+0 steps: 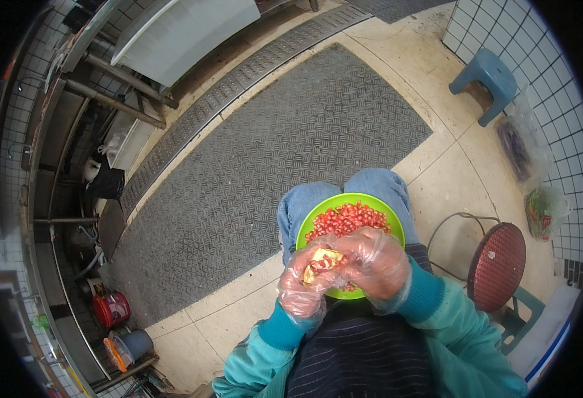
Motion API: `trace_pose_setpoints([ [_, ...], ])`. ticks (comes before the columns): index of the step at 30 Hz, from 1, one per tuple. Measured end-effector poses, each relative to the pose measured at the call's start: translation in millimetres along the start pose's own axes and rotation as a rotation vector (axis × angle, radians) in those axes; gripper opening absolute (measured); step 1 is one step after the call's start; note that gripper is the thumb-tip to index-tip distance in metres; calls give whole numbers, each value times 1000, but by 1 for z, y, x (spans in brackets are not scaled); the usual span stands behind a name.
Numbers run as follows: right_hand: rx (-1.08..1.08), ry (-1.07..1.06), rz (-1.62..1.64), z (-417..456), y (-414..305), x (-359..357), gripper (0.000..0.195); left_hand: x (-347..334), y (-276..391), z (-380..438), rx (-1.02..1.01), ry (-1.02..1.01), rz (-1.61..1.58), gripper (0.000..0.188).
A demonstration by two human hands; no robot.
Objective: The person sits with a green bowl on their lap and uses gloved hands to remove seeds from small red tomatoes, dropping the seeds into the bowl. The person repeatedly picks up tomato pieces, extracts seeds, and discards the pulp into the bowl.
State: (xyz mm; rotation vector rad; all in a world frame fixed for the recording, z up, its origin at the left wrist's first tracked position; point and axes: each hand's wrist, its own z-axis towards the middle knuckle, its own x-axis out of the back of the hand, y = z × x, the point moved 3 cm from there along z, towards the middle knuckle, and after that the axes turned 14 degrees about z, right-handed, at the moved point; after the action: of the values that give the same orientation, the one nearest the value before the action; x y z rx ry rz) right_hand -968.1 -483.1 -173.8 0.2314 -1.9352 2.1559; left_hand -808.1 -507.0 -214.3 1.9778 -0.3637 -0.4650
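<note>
A green plate [396,225] rests on my lap, over my jeans, with a heap of red pomegranate seeds [347,219] on its far half. Above its near side I hold a piece of pomegranate [327,258], whose pale yellow rind and a few red seeds show. My left hand [301,286], in a clear plastic glove, is closed around that piece. The gloved right hand [376,263] is against the same piece from the right; its fingertips are partly hidden. A few more seeds lie on the plate below my hands.
A grey textured mat [271,149] covers the floor ahead, beside a metal drain grate [231,84]. At right stand a blue plastic stool [490,79], a round red stool seat [498,266] and bagged vegetables [542,214]. A red bucket [111,308] is at left.
</note>
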Motion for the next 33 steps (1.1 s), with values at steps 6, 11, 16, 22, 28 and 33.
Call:
trace_pose_setpoints([
  [6, 47, 32, -165, -9, 5, 0, 27, -1, -2, 2, 9, 38, 23, 49],
  [11, 5, 95, -57, -12, 19, -3, 23, -1, -6, 5, 28, 52, -67, 47],
  [16, 9, 115, 15, -3, 14, 4, 24, 4, -8, 6, 116, -44, -149, 47],
  [22, -458, 54, 603, -3, 23, -7, 23, 3, -8, 4, 188, -126, -181, 50],
  [28, -376, 20, 597, -6, 27, -4, 19, 3, -8, 3, 225, -139, -142, 56],
  [33, -343, 7, 572, -4, 20, -2, 16, 2, -4, 4, 258, -133, -165, 57],
])
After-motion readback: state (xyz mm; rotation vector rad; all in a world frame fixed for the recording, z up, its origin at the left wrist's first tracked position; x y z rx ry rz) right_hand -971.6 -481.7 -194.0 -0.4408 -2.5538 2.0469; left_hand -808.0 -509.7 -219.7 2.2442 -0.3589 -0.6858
